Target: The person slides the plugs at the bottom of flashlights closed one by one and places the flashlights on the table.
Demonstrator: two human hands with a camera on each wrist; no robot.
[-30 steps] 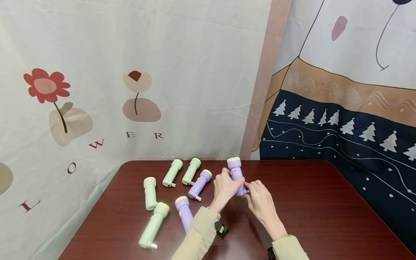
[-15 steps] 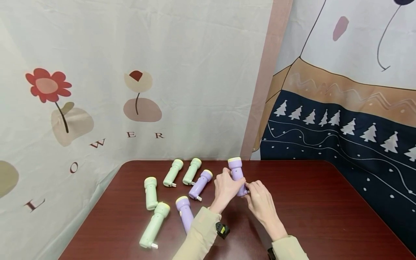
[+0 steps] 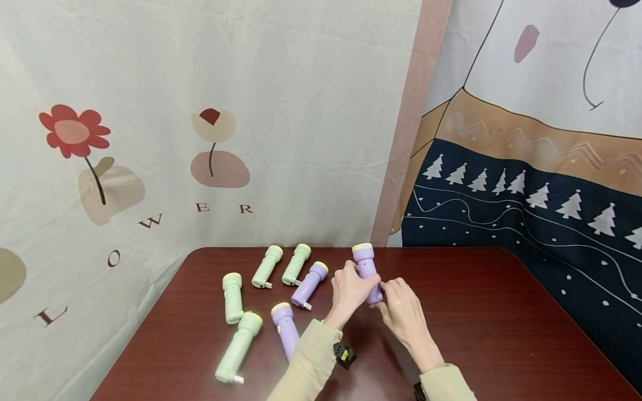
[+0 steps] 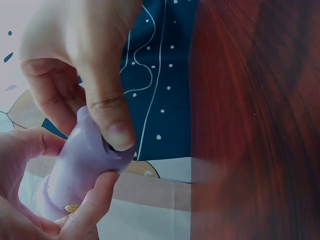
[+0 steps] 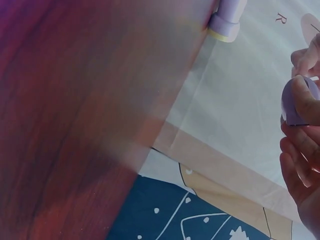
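My left hand [image 3: 348,292] grips a purple flashlight [image 3: 366,267] by its barrel, its yellow-rimmed head tilted up and away over the table's far part. My right hand [image 3: 405,312] is at the tail end. In the left wrist view, its thumb [image 4: 110,110] presses into an opening at the tail of the flashlight [image 4: 75,165], and its other fingers curl behind. The left fingers wrap the barrel near a small gold-coloured button [image 4: 71,208]. In the right wrist view, the right thumb lies over the purple tail end [image 5: 290,107].
On the dark red table [image 3: 476,334], two more purple flashlights [image 3: 309,285] lie left of my hands, one partly hidden by my left sleeve [image 3: 308,356]. Several green flashlights [image 3: 238,348] lie farther left, most with a short pale handle sticking out at the tail. Printed cloths [image 3: 301,139] hang behind.
The small pale piece that stuck out at the held flashlight's tail beside my right fingers no longer shows. Both hands stay in nearly the same place; other flashlights have not moved.
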